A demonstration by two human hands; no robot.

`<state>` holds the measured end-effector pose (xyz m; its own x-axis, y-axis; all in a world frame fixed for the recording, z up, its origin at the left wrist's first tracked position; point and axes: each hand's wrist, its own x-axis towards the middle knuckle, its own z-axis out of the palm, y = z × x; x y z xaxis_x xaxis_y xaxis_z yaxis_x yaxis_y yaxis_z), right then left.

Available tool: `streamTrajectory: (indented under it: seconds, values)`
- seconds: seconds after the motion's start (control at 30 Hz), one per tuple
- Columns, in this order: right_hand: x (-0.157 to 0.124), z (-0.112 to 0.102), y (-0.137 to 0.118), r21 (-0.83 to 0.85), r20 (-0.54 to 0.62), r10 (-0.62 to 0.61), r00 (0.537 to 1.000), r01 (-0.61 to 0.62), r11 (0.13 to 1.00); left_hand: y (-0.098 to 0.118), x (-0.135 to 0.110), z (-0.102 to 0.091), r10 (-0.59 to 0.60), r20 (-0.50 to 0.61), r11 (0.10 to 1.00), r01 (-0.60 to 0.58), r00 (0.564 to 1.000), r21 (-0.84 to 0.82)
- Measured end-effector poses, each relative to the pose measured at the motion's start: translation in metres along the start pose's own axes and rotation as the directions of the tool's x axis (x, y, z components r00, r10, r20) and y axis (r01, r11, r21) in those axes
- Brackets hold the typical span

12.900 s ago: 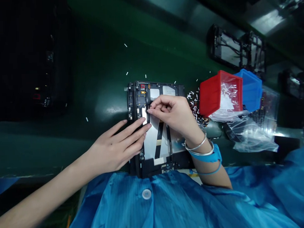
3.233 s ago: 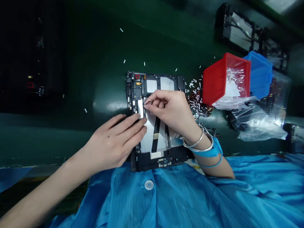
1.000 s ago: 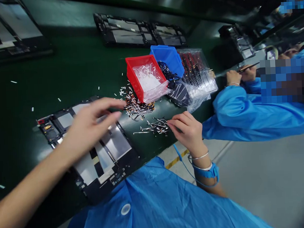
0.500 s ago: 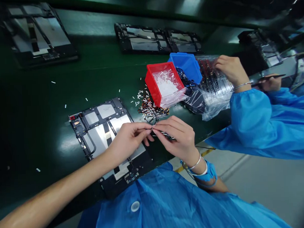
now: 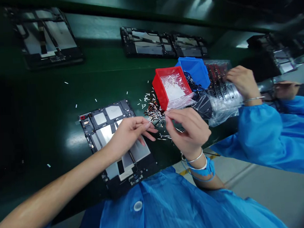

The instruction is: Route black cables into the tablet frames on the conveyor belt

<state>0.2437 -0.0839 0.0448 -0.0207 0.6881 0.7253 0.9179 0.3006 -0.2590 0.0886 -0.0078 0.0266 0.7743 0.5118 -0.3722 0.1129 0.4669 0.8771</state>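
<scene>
An opened tablet chassis with silver shields and black flex cables lies on the green belt in front of me. My left hand hovers over its right half, thumb and forefinger pinched on one end of a thin cable. My right hand is beside it, fingers pinched on the other end, a blue wrist strap and bangles on the wrist. Just beyond my fingers lies a loose heap of small cables.
A red bin with white bits, a blue bin and plastic bags stand to the right. A co-worker's hand in a blue sleeve rests on the bags. More open chassis lie farther along the belt.
My left hand left the tablet and met my right hand at the cable heap; both now pinch a thin cable and have drawn slightly apart. The view swung right.
</scene>
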Motion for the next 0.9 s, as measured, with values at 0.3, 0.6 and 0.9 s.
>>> streamTrajectory:
  seconds: [0.3,0.6,0.9]
  values:
    - [-0.005,0.017,-0.007,0.085,0.158,0.001,0.987,-0.015,0.996,0.006,-0.004,-0.001,0.172,-0.076,0.963,-0.151,0.982,0.225]
    - [0.010,0.011,0.020,-0.052,0.063,-0.002,0.998,0.006,0.999,0.012,-0.002,-0.008,0.108,-0.095,0.986,-0.094,0.990,0.139]
    - [0.013,0.016,0.044,-0.128,0.113,-0.080,0.990,0.094,0.987,0.015,-0.001,-0.012,0.021,-0.035,0.998,-0.023,0.999,-0.055]
